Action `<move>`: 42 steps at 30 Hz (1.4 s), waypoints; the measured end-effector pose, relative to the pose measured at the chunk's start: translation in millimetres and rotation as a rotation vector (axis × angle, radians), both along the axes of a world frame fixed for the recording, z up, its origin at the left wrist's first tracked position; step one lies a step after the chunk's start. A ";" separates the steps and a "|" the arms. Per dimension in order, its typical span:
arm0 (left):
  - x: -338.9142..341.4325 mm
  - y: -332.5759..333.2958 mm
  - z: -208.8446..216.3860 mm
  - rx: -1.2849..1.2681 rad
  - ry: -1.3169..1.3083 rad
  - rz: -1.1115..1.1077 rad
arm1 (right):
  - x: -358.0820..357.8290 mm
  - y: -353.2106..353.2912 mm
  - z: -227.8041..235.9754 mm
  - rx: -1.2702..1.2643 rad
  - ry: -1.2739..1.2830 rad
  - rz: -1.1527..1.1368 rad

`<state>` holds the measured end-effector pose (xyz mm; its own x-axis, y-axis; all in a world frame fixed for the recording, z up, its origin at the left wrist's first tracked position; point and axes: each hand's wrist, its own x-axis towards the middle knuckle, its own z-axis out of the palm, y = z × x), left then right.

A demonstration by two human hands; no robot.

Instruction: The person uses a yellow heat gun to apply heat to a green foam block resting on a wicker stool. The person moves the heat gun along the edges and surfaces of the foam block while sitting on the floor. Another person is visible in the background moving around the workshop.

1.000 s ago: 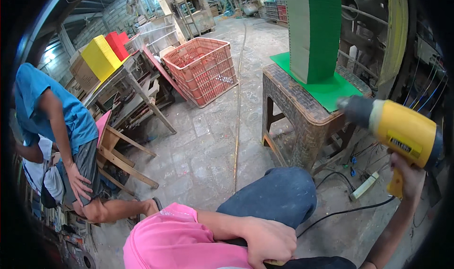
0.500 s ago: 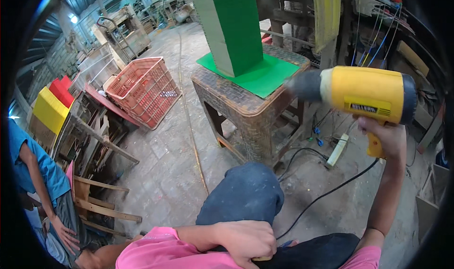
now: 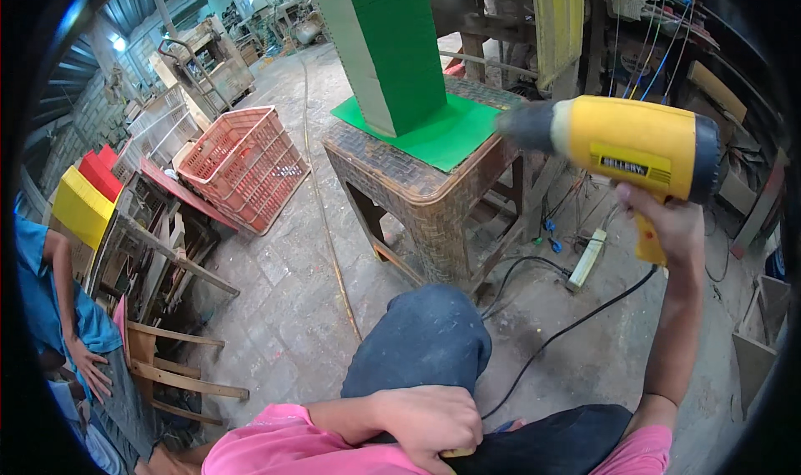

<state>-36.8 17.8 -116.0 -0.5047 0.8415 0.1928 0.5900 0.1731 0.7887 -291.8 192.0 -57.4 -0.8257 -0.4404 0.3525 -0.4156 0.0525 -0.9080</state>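
My right hand [image 3: 670, 220] grips the handle of a yellow heat gun [image 3: 630, 137] with a dark nozzle. The nozzle points left and is apart from a tall green block [image 3: 400, 58] with a pale grey side. That block stands upright on a flat green sheet [image 3: 455, 128], which lies on a worn stool [image 3: 367, 158] with a patterned surface. Low over my lap, my left hand [image 3: 430, 425] is closed, and a bit of something yellowish shows under its fingers. Most of that thing is hidden.
The heat gun's black cord [image 3: 567, 337] hangs to the floor near a power strip [image 3: 586, 260]. A red plastic crate [image 3: 250, 166] stands at left. Yellow [image 3: 85, 193] and red pieces rest on a rack. A person in blue [image 3: 75, 325] is beside a wooden chair.
The whole view has shifted slightly, with the stool and block now further left. My right hand has raised the heat gun a little. My left hand stays in place.
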 end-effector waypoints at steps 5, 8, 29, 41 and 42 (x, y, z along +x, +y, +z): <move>-3.6 3.7 -2.8 0.015 0.009 0.010 | 34.1 -10.1 4.7 -0.159 0.196 0.150; -2.8 3.3 -2.7 -0.005 0.028 0.025 | 47.2 -8.2 9.6 -0.093 0.439 -0.059; -4.0 10.1 -2.4 -0.055 0.024 0.023 | 12.4 40.3 11.9 0.205 0.372 -0.097; -7.8 9.3 -2.9 -0.087 0.014 0.003 | 8.7 50.6 -6.2 0.088 0.346 0.211; -7.9 9.1 -2.6 -0.078 0.017 0.004 | 5.8 53.2 -9.4 0.083 0.402 0.257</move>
<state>-44.7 26.9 -118.6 -0.5055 0.8521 0.1353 0.6021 0.2362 0.7627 -286.0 245.2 -66.8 -0.4918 -0.6530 0.5760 -0.7418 -0.0323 -0.6699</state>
